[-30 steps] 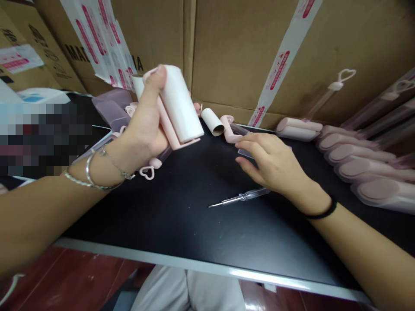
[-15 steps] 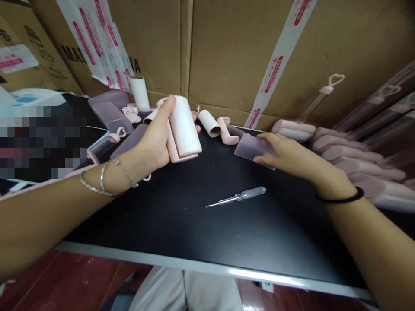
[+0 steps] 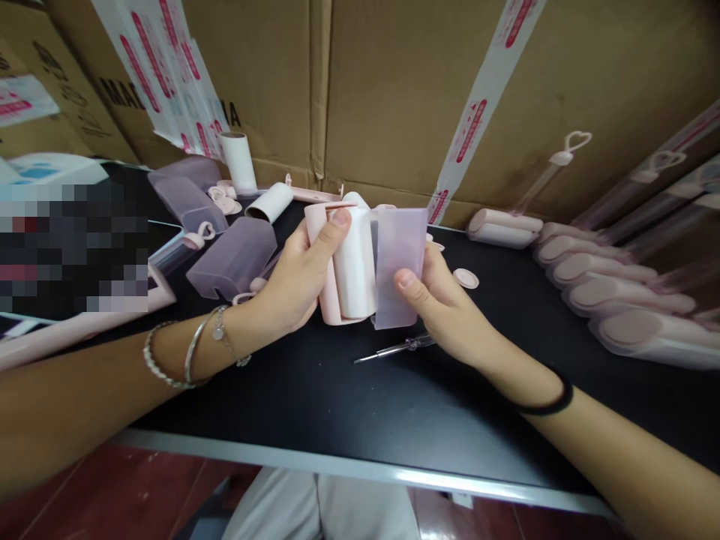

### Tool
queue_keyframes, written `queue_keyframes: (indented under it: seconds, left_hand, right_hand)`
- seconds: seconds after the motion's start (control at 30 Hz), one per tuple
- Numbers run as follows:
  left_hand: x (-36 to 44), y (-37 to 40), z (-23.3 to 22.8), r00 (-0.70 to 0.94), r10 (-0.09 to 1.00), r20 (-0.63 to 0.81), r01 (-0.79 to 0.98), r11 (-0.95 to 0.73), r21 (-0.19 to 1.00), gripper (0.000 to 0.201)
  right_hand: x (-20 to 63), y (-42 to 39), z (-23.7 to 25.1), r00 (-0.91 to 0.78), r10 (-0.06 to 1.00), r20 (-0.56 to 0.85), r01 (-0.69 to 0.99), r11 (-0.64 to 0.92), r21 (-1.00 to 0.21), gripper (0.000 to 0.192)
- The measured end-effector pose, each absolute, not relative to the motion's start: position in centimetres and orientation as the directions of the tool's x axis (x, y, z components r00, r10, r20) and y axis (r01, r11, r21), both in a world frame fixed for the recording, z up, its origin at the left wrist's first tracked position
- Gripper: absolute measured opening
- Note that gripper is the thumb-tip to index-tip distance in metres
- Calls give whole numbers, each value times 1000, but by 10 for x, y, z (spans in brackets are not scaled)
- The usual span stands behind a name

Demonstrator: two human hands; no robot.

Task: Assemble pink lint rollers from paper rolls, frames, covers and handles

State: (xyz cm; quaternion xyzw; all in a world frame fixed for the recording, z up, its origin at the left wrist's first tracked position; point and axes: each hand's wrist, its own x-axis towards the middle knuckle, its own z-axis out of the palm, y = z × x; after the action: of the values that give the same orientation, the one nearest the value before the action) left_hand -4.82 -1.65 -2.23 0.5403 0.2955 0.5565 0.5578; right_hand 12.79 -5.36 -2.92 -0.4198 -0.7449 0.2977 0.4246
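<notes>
My left hand (image 3: pixel 301 277) is closed round the pink frame (image 3: pixel 325 281) of a lint roller, which carries a white paper roll (image 3: pixel 356 262). My thumb presses on the upper part of the roll. In my right hand (image 3: pixel 444 300), a translucent purple cover (image 3: pixel 400 262) stands upright, gripped between thumb and fingers. Its open side faces the roll, close beside it; whether they touch I cannot tell. Below the hands lies a screwdriver (image 3: pixel 394 350) on the black table (image 3: pixel 349 427), its clear handle partly hidden by my right hand.
Left on the table are purple covers (image 3: pixel 233 255), white rolls (image 3: pixel 271 202) and small pink parts (image 3: pixel 225 199). A round pink cap (image 3: pixel 466 278) lies right of my right hand. Several covered lint rollers (image 3: pixel 624 326) line the right side. A cardboard box (image 3: pixel 382 97) stands behind.
My right hand has lifted the purple cover off the table and brought it left, beside the roll. My left hand has lowered the roller slightly and moved it right.
</notes>
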Motion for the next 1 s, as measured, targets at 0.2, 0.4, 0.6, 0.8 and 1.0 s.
queue_keyframes:
  seconds: [0.2, 0.4, 0.6, 0.8, 1.0]
  left_hand:
    - [-50, -17, -29, 245, 885, 396, -198, -354, 914, 44]
    - [-52, -34, -28, 260, 862, 435, -99, -424, 900, 48]
    - [-56, -39, -19, 385, 818, 428, 41, -478, 877, 62]
    - [-82, 5, 5, 327, 753, 571, 499, -651, 572, 45]
    - [-104, 6, 12, 420, 891, 176, 905, -396, -153, 28]
  right_hand:
    - [131, -51, -29, -364, 870, 332, 294, 446, -846, 59]
    - [123, -63, -31, -411, 875, 254, 258, 379, -889, 67]
    - [118, -68, -34, -394, 887, 241, 263, 360, -895, 73]
    - [121, -54, -32, -208, 935, 288, 94, 313, -945, 70]
    - [124, -42, -28, 60, 992, 109, -187, 118, -975, 50]
